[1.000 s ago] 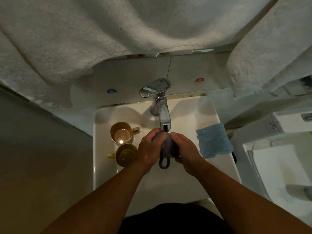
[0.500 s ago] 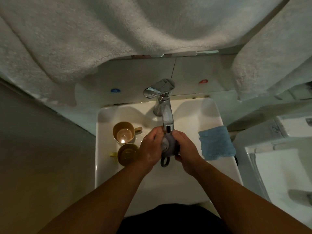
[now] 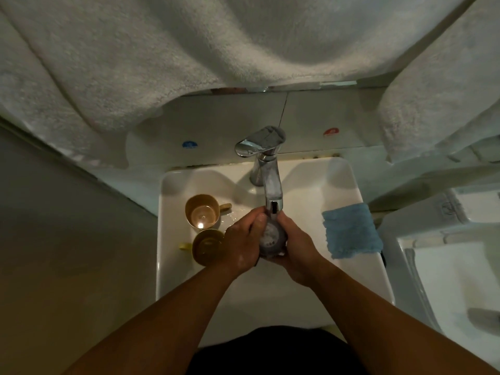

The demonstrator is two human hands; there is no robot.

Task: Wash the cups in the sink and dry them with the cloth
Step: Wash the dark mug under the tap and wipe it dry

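**Inspector:** Two hands are on one cup. The grey cup (image 3: pixel 272 236) is held under the spout of the tap (image 3: pixel 273 193), over the basin of the sink (image 3: pixel 311 185), mouth turned up toward the camera. Water or suds appear to lie inside it, though the light is too dim to be sure.

**Clerk:** State of each hand?

**Inspector:** Left hand (image 3: pixel 240 244) wraps the cup's left side, fingers curled round it, thumb near the rim. Right hand (image 3: pixel 295 247) cups the other side and the underside, fingers likewise curled on it. Both forearms converge from the lower edge, wrists roughly level.

**Clerk:** Remaining items?

**Inspector:** Two gold cups wait on the sink's left ledge: the far gold cup (image 3: pixel 201 211) and the near gold cup (image 3: pixel 207 247), the latter just beside the left hand. The blue cloth (image 3: pixel 351 234) lies on the right ledge, untouched.

**Clerk:** Recommendation for this step?

**Inspector:** In my judgement, keep the mouth under the stream, let one hand steady while the other rubs rim and inner wall, then tip it out over the basin. Wet grip is the risk; hold low over the sink. Drying follows.
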